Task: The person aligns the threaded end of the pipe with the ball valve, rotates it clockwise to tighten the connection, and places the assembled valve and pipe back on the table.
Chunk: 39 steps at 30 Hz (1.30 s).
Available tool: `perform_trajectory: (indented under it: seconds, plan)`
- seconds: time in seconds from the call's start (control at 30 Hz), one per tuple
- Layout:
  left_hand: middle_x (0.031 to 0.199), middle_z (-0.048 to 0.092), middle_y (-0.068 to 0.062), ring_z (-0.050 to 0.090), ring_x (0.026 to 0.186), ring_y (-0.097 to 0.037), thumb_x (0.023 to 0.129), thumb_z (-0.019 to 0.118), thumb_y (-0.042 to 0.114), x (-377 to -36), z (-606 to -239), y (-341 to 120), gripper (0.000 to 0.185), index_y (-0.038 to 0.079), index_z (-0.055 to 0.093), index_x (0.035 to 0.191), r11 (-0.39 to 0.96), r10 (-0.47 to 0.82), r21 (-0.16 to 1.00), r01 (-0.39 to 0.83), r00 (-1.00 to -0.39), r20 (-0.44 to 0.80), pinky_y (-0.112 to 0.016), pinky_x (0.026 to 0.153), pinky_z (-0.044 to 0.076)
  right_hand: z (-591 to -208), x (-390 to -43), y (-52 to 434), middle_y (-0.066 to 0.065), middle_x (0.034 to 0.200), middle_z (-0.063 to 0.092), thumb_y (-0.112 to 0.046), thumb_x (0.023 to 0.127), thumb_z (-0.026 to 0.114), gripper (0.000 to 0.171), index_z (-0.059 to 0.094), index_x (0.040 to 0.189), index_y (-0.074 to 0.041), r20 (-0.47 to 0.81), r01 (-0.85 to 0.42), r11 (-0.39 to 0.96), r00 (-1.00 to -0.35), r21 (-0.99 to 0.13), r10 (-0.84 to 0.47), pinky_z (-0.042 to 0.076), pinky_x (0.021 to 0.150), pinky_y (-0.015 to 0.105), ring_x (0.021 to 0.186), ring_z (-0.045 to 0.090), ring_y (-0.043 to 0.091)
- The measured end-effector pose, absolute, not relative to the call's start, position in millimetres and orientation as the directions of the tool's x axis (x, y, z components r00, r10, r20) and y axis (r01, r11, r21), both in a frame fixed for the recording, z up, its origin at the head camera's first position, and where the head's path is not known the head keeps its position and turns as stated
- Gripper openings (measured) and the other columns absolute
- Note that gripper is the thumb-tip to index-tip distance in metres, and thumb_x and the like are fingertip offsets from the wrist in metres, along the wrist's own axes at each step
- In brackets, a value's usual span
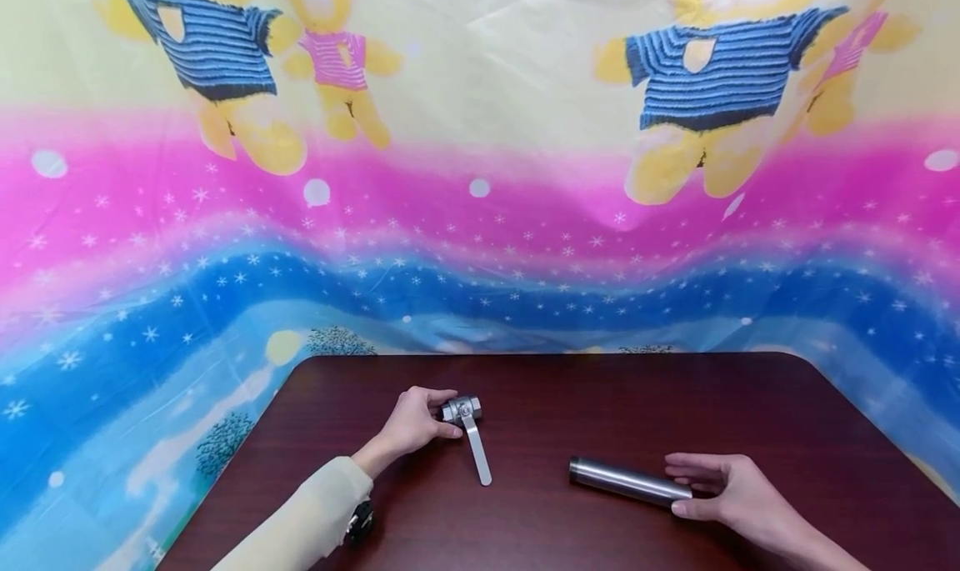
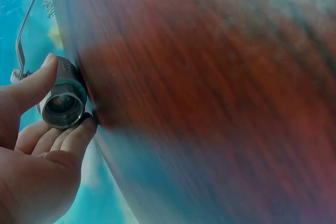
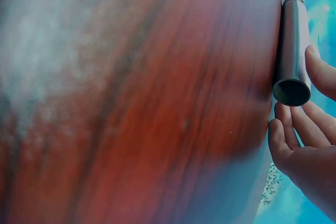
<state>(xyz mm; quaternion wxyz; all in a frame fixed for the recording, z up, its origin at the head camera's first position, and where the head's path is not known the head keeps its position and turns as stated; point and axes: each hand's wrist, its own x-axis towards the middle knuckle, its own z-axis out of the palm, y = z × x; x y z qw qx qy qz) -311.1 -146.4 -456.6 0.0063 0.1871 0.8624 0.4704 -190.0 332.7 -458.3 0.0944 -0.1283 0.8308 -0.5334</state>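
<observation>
Your left arm: cream long sleeve (image 1: 300, 517), black wrist cam (image 1: 361, 523) strapped at cuff. Right arm: bare, no sleeve visible.

Bright, even light is filling the head view; both wrist views are blurring heavily across the table (image 2: 220, 93), edges bending.

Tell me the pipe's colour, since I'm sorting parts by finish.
Plain silver-grey metal. The pipe shows best in the head view.
</observation>
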Motion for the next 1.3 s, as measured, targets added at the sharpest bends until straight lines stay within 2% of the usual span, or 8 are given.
perform_trajectory:
  seconds: [0.1,0.2,0.37,0.6,0.77,0.9,1.03,1.3]
  plan:
    - [0.126,0.071,-0.022,0.074,0.104,-0.026,0.077,0.093,0.001,-309.9,-456.7,-145.7,0.065,-0.008,0.066,0.135,0.530,0.312,0.787,0.317,-0.935,0.167,-0.036,0.084,0.060,-458.7,-190.3,332.2,0.030,0.133,0.065,-0.011,0.089,0.085,0.065,0.055,0.141,0.017,-0.017,-0.124,0.413,-0.947,-0.902,-0.321,0.056,0.086,0.023,0.110,0.069,0.004]
    - [0.123,0.073,-0.019,0.074,0.102,-0.023,0.077,0.095,0.007,-309.0,-456.4,-144.3,0.066,-0.006,0.068,0.135,0.573,0.294,0.756,0.316,-0.941,0.170,-0.037,0.084,0.060,-459.5,-190.3,333.7,0.028,0.131,0.067,-0.011,0.089,0.084,0.064,0.057,0.140,0.016,-0.034,-0.111,0.423,-0.947,-0.899,-0.321,0.057,0.084,0.024,0.109,0.068,0.002]
    - [0.117,0.076,-0.015,0.072,0.096,-0.020,0.074,0.097,0.011,-308.9,-456.1,-142.1,0.064,-0.003,0.072,0.131,0.619,0.255,0.721,0.312,-0.948,0.192,-0.037,0.083,0.059,-461.7,-190.3,333.1,0.025,0.128,0.070,-0.012,0.089,0.085,0.061,0.060,0.138,0.015,-0.027,-0.119,0.438,-0.949,-0.891,-0.313,0.058,0.081,0.025,0.108,0.069,0.003]
    - [0.117,0.076,-0.016,0.075,0.097,-0.021,0.073,0.097,0.006,-312.8,-458.0,-142.8,0.061,-0.004,0.074,0.128,0.597,0.241,0.740,0.310,-0.949,0.203,-0.035,0.081,0.059,-462.6,-187.8,329.1,0.026,0.124,0.071,-0.011,0.088,0.086,0.057,0.063,0.133,0.015,-0.013,-0.115,0.442,-0.961,-0.890,-0.276,0.059,0.075,0.029,0.099,0.071,0.007]
    - [0.119,0.076,-0.016,0.074,0.099,-0.021,0.072,0.097,0.006,-315.1,-458.6,-142.8,0.061,-0.003,0.073,0.129,0.594,0.239,0.747,0.299,-0.952,0.191,-0.036,0.083,0.059,-460.3,-187.4,326.0,0.023,0.126,0.071,-0.016,0.089,0.086,0.060,0.063,0.136,0.012,-0.049,-0.065,0.464,-0.972,-0.884,-0.228,0.058,0.076,0.028,0.104,0.070,0.009]
    - [0.118,0.076,-0.014,0.070,0.100,-0.022,0.070,0.099,0.008,-315.9,-458.7,-141.1,0.064,-0.001,0.075,0.128,0.634,0.242,0.706,0.314,-0.948,0.205,-0.039,0.086,0.058,-459.0,-188.0,321.2,0.021,0.125,0.072,-0.018,0.086,0.089,0.062,0.064,0.136,0.010,-0.048,-0.058,0.489,-0.978,-0.870,-0.201,0.057,0.077,0.027,0.107,0.069,0.012]
    - [0.116,0.077,-0.013,0.067,0.103,-0.024,0.067,0.100,0.008,-315.9,-458.4,-139.5,0.066,0.000,0.075,0.127,0.663,0.239,0.673,0.327,-0.945,0.224,-0.042,0.089,0.056,-459.1,-188.3,316.6,0.020,0.124,0.073,-0.018,0.082,0.091,0.063,0.067,0.134,0.009,-0.029,-0.073,0.504,-0.981,-0.861,-0.192,0.056,0.077,0.026,0.105,0.068,0.012]
    - [0.119,0.076,-0.013,0.067,0.105,-0.025,0.068,0.100,0.007,-315.5,-458.4,-138.5,0.066,0.002,0.075,0.128,0.670,0.239,0.673,0.313,-0.949,0.204,-0.043,0.090,0.057,-459.6,-189.5,314.2,0.020,0.125,0.072,-0.018,0.080,0.093,0.064,0.067,0.132,0.009,-0.027,-0.083,0.505,-0.978,-0.859,-0.208,0.055,0.077,0.026,0.102,0.069,0.011]
